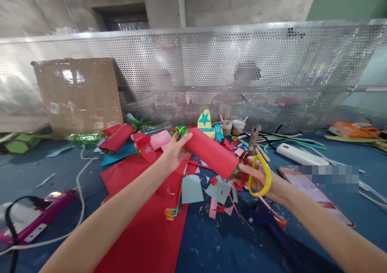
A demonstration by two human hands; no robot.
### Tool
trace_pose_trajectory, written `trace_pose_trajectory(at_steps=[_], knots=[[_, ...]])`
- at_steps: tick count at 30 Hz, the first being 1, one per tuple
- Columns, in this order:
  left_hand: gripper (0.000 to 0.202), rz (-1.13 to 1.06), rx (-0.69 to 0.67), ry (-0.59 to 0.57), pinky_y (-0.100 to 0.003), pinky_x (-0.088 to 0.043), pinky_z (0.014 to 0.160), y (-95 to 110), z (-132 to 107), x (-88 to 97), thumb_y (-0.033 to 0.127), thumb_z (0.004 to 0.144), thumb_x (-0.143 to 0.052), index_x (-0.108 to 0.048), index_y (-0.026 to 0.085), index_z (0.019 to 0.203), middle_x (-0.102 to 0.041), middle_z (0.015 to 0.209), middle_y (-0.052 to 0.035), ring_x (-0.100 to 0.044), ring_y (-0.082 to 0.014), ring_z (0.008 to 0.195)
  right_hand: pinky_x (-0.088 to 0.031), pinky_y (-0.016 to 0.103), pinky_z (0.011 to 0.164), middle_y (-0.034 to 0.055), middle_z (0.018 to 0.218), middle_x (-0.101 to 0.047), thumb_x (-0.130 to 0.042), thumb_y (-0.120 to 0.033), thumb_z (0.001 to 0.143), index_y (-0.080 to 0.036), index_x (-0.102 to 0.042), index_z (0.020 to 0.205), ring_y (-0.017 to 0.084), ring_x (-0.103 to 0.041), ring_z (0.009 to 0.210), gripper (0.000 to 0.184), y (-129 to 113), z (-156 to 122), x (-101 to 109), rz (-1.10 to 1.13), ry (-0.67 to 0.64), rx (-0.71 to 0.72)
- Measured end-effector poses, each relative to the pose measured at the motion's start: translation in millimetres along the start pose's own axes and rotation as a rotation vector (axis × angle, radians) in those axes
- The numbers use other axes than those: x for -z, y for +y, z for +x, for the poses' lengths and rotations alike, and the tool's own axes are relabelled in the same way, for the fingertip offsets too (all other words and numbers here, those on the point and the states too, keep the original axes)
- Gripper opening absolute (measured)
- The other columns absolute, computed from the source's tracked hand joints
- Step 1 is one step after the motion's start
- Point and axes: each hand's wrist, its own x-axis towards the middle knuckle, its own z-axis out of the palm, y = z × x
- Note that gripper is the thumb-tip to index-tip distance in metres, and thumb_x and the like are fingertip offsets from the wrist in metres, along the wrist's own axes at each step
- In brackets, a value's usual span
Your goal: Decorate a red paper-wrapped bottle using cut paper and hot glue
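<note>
Between my two hands is a bottle wrapped in red paper (213, 153), tilted with its green, capped neck to the left. My left hand (175, 154) grips it at the neck end. At the bottom end, my right hand (256, 178) holds the bottle and also a pair of scissors (253, 142), blades pointing up. One scissor handle is yellow and the other red. Below the bottle lie light blue paper pieces (192, 189) and small pink and red scraps. Large red paper sheets (145, 224) spread under my left forearm.
Another red-wrapped bottle (117, 139) lies back left, near a cardboard sheet (80, 95) leaning on a perforated metal screen (205, 55). A purple power strip (45, 216) with cords is at left. A phone (314, 194) and white glue gun-like tool (302, 155) lie right.
</note>
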Motion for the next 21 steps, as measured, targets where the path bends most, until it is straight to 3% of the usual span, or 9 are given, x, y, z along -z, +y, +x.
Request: trace_pose_trajectory(at_steps=[4,10,15,18,21], knots=[[0.038,-0.012,-0.019,-0.038,-0.028,-0.054,0.068,-3.6,-0.8,-1.1,0.023,0.065,-0.080,-0.060,0.018,0.097,-0.068,0.092,-0.0048,-0.063,-0.0157,0.077,-0.057,0.034,0.080,0.0005,0.086,-0.073,-0.082,-0.030,0.065,-0.023,-0.067,0.089,0.018,-0.071,0.078,0.030,7.6,-3.9,-6.3,-0.051,-0.072,-0.023],[0.035,-0.021,-0.002,-0.052,-0.026,-0.053,0.072,-8.8,-3.1,-4.5,0.029,0.067,-0.080,-0.064,0.017,0.096,-0.068,0.096,-0.0072,-0.063,-0.0168,0.083,-0.057,0.036,0.078,0.0011,0.082,-0.071,-0.082,-0.038,0.063,-0.022,-0.065,0.087,0.019,-0.070,0.077,0.034,14.9,-5.0,-12.4,-0.095,-0.105,0.001],[0.046,-0.034,0.165,-0.072,-0.033,-0.054,0.073,-13.2,-13.3,-11.0,0.045,0.067,-0.078,-0.064,0.015,0.099,-0.070,0.098,-0.0119,-0.065,-0.0243,0.088,-0.056,0.036,0.075,0.0017,0.079,-0.070,-0.081,-0.042,0.063,-0.021,-0.061,0.083,0.019,-0.069,0.073,0.034,26.4,-1.3,-9.8,-0.187,-0.119,0.054],[0.041,-0.001,0.212,-0.060,-0.035,-0.054,0.072,-16.2,-23.3,-16.6,0.040,0.066,-0.079,-0.063,0.017,0.095,-0.070,0.092,-0.0087,-0.065,-0.0224,0.082,-0.056,0.036,0.074,0.0024,0.081,-0.071,-0.083,-0.040,0.059,-0.022,-0.062,0.084,0.021,-0.069,0.077,0.037,35.2,3.7,-6.6,-0.291,-0.150,0.129],[0.039,0.023,0.144,-0.074,-0.034,-0.055,0.072,-14.0,-30.6,-20.3,0.037,0.065,-0.081,-0.062,0.017,0.092,-0.069,0.089,-0.0063,-0.064,-0.0199,0.078,-0.055,0.038,0.075,0.0053,0.086,-0.072,-0.081,-0.042,0.061,-0.022,-0.065,0.089,0.025,-0.069,0.083,0.038,36.1,5.5,-3.5,-0.422,-0.202,0.203]])
